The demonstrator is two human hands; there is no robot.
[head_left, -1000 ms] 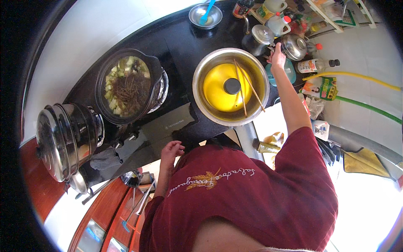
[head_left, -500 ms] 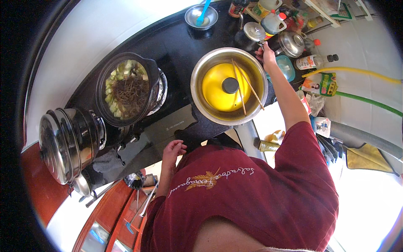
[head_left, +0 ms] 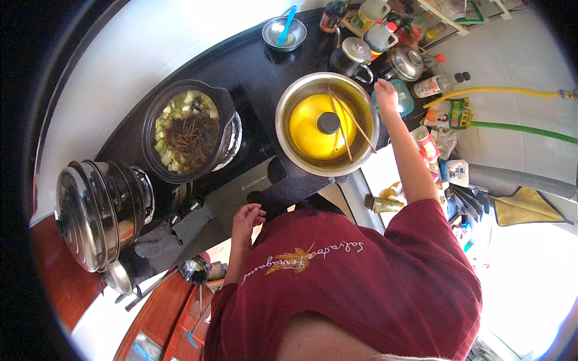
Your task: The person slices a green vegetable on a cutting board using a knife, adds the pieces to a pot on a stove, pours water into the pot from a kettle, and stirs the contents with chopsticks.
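My right hand (head_left: 386, 96) reaches to the far right of the counter, its fingers curled in at the left side of a translucent blue container (head_left: 404, 100). Whether they grip its rim I cannot make out. Just beyond stands a lidded metal pitcher (head_left: 354, 58), its handle apart from the hand. My left hand (head_left: 248, 218) hangs by my waist near the counter's front edge, fingers loosely bent with nothing in them. Between the hands sits a wide steel basin (head_left: 282, 129) with a yellow domed lid (head_left: 310, 123) inside. A pair of chopsticks (head_left: 353, 120) leans across the lid.
At left, a black pot (head_left: 224, 99) holds pale green chunks and dark strands. A stacked steamer (head_left: 81, 210) stands nearer. A small metal bowl (head_left: 270, 37) with a blue brush (head_left: 286, 27) lies at the back. Several bottles (head_left: 380, 37) and a yellow hose (head_left: 506, 90) are at right.
My right hand has let go of the pitcher's handle and come back toward me, to the blue container. The left hand stays by my waist. The whole view has shifted slightly.
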